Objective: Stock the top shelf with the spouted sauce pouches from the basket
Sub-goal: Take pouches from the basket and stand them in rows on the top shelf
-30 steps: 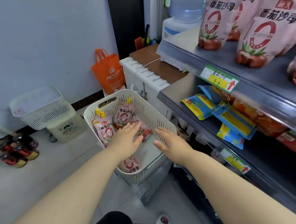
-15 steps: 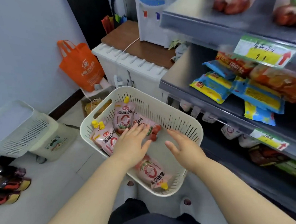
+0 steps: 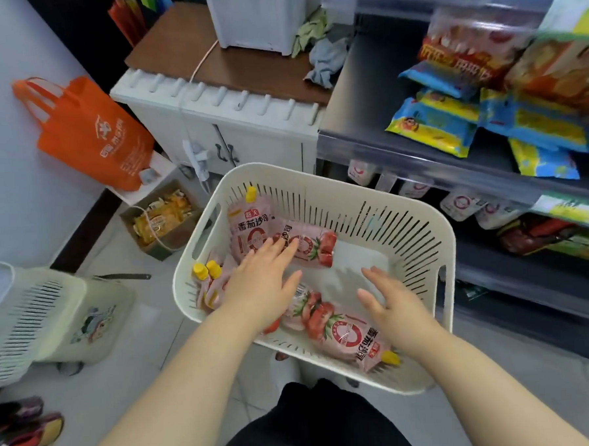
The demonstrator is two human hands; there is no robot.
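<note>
Our L hand & R hand both spread, empty — front sauce pouch lies btwn them in basket, spout twd our R wrist.

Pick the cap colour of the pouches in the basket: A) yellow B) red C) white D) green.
A: each pouch in the basket carries a yellow cap.
</note>
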